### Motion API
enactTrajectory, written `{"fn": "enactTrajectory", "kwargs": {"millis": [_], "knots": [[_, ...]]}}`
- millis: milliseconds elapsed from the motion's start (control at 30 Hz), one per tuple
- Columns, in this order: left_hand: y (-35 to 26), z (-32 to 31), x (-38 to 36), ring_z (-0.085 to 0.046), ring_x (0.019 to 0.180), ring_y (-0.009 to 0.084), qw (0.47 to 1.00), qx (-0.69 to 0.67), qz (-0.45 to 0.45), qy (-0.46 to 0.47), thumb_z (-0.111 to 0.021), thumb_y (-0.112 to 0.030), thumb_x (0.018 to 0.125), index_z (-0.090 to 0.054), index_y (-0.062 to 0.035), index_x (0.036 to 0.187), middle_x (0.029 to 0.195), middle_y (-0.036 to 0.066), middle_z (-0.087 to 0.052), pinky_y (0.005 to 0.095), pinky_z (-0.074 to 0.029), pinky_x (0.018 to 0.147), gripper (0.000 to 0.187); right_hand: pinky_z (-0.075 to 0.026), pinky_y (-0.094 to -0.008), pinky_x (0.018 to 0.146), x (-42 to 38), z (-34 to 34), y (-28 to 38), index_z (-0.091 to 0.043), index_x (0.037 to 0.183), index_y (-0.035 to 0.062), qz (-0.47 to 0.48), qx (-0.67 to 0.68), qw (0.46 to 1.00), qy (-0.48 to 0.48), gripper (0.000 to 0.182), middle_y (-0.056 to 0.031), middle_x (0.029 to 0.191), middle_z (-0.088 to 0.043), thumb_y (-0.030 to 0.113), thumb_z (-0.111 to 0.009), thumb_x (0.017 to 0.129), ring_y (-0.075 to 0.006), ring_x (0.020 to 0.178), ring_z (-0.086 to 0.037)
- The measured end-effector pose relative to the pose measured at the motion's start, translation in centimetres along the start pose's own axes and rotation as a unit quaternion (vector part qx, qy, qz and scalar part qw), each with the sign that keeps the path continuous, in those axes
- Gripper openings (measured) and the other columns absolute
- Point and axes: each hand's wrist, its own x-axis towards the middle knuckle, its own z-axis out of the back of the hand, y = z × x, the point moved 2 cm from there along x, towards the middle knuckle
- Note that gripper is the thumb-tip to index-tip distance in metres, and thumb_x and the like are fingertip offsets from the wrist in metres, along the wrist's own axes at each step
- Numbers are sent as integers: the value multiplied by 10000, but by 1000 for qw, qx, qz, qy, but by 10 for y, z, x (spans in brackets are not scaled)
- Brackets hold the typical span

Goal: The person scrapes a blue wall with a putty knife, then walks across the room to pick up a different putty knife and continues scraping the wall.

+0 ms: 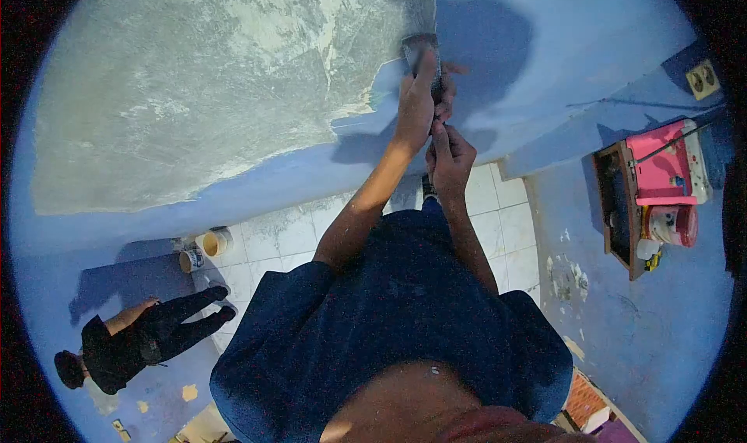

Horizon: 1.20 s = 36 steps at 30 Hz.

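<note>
A scraper (421, 43) with a wide flat blade presses against the wall, at the edge between bare grey plaster (194, 93) and blue paint (591, 22). My left hand (417, 110) is closed around the scraper near its blade, fingers stretched along it. Just below, my right hand (452, 159) is closed around the lower end of the handle, most of which my fingers hide. Ragged, peeling paint edges run down to the left of my hands.
White floor tiles (272, 233) lie below the wall. Two buckets (217, 243) stand at the wall's foot on the left, near a person in dark clothes (148, 338). At right, a wooden shelf (617, 209) holds a pink container (661, 159) and a tub (673, 225), below a wall socket (703, 80).
</note>
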Motion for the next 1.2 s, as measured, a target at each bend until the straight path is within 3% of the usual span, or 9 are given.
{"fn": "enactTrajectory", "kwargs": {"millis": [200,300,500,800,900,1000,1200], "knots": [[3,1,2,-336,359,53,1000,15,14,-16,-361,-561,934,-621,9,929,501,-34,-402,220,-269,331,627,-289,-232,395,-1,-1,2,-610,771,24,-4,19,1000,9,288,28,515,-475,258,-553,930,-36,435,-403],[-2,0,1,-337,358,52,999,28,15,-2,-361,-561,935,-624,7,937,494,-32,-402,218,-271,332,626,-231,-219,344,-3,-5,6,-580,750,28,-19,26,999,-11,293,47,509,-423,242,-532,945,-27,392,-340],[-1,-1,0,-345,373,54,999,12,32,-21,-390,-529,936,-613,11,912,520,-15,-433,221,-299,342,585,-233,-225,336,-2,-1,9,-569,743,31,21,13,1000,13,303,44,501,-418,239,-509,956,-32,375,-333],[1,-1,0,-335,360,54,999,16,15,-45,-409,-549,925,-610,14,881,501,-27,-410,217,-271,327,599,-228,-231,336,0,-1,5,-558,738,21,3,5,1000,11,312,28,489,-424,236,-504,957,-39,365,-335],[4,-2,2,-323,346,57,999,13,15,-44,-392,-518,942,-617,4,872,500,-30,-400,219,-248,315,572,-234,-229,334,1,0,5,-558,738,20,16,-11,1000,10,312,26,489,-427,236,-506,956,-40,364,-341],[2,-1,2,-319,332,60,999,19,27,-40,-409,-509,940,-614,4,857,490,-30,-394,223,-243,309,559,-306,-242,415,0,5,-4,-587,772,23,-19,-11,1000,20,283,17,530,-481,253,-545,931,-48,455,-415],[0,3,7,-321,321,65,998,33,39,-46,-433,-464,945,-616,-2,757,461,-28,-384,236,-246,305,531,-320,-250,415,-1,-6,-7,-567,743,23,-9,27,1000,3,280,7,524,-486,221,-525,936,-53,450,-417]]}}
